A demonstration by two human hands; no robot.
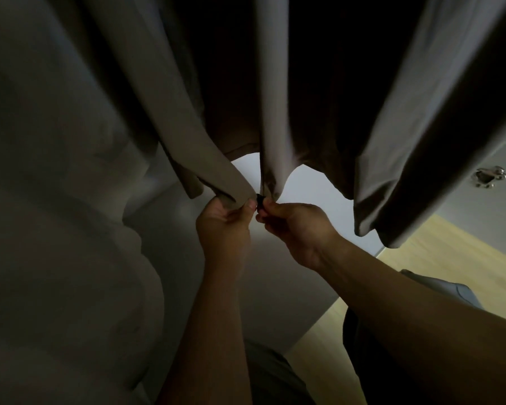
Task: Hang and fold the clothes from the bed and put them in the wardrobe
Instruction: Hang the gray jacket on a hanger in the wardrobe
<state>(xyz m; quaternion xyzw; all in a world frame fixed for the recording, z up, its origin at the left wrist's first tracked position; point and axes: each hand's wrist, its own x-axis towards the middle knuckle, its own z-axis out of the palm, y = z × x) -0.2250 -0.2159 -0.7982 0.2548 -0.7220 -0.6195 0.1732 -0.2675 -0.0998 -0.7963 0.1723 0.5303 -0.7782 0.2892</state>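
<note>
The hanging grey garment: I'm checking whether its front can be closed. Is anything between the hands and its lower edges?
Nothing visible does. The left hand grips one lower edge of the grey garment; the right hand pinches a small black piece at the foot of the other edge. Only a narrow open gap separates them.

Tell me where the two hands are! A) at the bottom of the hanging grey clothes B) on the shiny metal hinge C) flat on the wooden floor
A: the left hand grips one bottom edge of the hanging garment, and the right hand pinches a small black piece at the neighbouring edge.
</note>
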